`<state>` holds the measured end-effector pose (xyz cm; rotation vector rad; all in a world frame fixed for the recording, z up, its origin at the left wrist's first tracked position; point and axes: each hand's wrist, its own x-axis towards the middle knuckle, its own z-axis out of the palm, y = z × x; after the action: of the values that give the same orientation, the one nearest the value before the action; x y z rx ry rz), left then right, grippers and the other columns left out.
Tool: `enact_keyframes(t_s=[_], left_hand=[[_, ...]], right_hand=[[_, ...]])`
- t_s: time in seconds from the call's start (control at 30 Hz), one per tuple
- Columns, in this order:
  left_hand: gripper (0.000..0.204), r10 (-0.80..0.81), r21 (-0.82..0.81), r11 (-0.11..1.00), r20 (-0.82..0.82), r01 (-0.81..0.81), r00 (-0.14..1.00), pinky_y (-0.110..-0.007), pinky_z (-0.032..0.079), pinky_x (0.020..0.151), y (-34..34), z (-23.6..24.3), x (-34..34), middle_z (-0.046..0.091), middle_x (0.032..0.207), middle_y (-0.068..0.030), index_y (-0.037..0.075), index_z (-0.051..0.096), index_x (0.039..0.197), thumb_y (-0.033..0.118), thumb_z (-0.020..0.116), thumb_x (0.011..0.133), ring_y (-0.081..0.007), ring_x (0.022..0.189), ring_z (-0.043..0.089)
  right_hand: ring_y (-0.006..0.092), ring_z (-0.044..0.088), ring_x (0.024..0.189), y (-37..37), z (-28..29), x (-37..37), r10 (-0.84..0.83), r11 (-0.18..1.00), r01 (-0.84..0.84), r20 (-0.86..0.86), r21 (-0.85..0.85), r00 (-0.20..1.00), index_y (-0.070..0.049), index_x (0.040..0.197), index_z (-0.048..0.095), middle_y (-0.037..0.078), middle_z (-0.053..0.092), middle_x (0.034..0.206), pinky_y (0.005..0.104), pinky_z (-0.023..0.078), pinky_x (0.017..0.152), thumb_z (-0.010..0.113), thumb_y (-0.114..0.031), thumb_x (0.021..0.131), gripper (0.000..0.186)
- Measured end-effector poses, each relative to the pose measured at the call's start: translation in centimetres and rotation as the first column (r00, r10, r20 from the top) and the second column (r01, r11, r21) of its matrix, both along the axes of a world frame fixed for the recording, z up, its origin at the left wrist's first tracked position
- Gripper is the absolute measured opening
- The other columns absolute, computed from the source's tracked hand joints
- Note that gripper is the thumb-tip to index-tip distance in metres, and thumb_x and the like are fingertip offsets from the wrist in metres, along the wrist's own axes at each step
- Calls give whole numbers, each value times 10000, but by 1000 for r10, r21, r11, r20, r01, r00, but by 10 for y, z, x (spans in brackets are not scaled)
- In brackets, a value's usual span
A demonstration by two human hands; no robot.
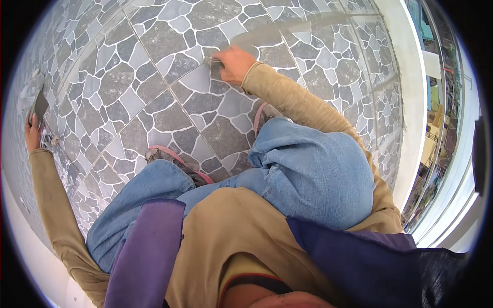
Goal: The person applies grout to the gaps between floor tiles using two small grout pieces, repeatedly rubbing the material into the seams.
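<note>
Grey-tan piece (212, 60), small and flat, down at the tile floor (221, 141), upper middle of view. Right hand (237, 64) has it: grip narrow, closed on the piece between thumb and fingers. Can't tell its kind, the hand hides most of it.

Dull smear (277, 31) on the tiles just beyond that hand, runs off to the right across a joint.

Left hand (32, 133) well apart, far out left. Grip narrow too, pinching a thin dark grey sheet (40, 105), tilted. Whitish clutter (50, 137) just beside it, too blurred to name.

Floor pattern: irregular grey stone shapes, pale lines, straight joints.

Person is down low, knees bent in blue jeans (318, 174), grey shoes (153, 155) with pink straps on the tiles. Tan sleeves (303, 102), purple cloth (146, 246) hanging over the front.

Pale ledge (413, 102) along the right; past it, a jumble of coloured things, too small to sort.
</note>
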<state>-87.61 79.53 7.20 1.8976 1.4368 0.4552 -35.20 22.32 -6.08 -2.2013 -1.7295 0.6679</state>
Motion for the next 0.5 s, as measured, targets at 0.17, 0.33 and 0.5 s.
enact_keyframes(t_s=[0.17,0.33,0.5], left_hand=[[479,-55,7,998,71,55,996,-301,517,848,-12,-17,23,577,1312,-39,145,524,1411,347,607,984,-148,1163,548],[506,3,-17,1000,-21,-3,1000,-292,496,808,-14,-15,-39,582,1312,-23,147,516,1416,369,619,973,-147,1137,574],[474,64,-38,997,-95,-68,993,-303,501,806,-11,-22,-71,578,1318,-14,172,527,1405,362,610,979,-148,1143,570]], right_hand=[[338,543,1134,-77,-9,118,-161,927,54,262,372,952,-99,1294,599,77,635,1276,381,490,986,597,48,648,663],[322,548,1144,-122,-6,85,-24,985,-3,153,173,988,-132,1291,609,72,629,1283,392,501,982,608,42,628,685],[334,619,1031,-108,21,152,-409,912,378,265,162,873,-130,1212,655,133,704,1072,404,510,919,553,-82,794,433]])
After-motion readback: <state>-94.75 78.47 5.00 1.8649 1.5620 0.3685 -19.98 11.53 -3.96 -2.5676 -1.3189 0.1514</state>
